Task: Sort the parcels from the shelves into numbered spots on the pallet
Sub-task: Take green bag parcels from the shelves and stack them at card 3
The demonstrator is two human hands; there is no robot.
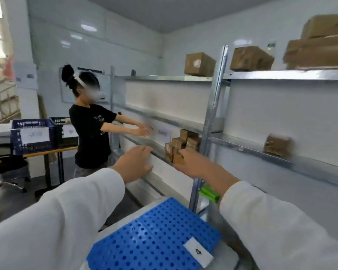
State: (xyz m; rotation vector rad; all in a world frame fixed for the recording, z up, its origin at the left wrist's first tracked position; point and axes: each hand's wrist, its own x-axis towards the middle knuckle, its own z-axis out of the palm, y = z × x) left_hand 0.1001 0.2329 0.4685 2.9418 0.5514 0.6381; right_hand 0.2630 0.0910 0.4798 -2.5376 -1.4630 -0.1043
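Observation:
A stack of several small brown parcels (183,144) sits on the middle metal shelf (156,148), left of the upright post. My right hand (197,165) reaches toward the stack, its fingers at the lowest front parcel; whether it grips is unclear. My left hand (137,162) is open, fingers spread, just left of the stack at the shelf edge. Below me lies the blue perforated pallet (154,240) with a white label marked 4 (198,251). Both my sleeves are white.
Another person in a black shirt (90,131) reaches into the same shelf farther left. One small parcel (277,145) lies on the right bay's middle shelf. Larger boxes (199,64) stand on the top shelf. Blue crates (32,136) sit on a table at left.

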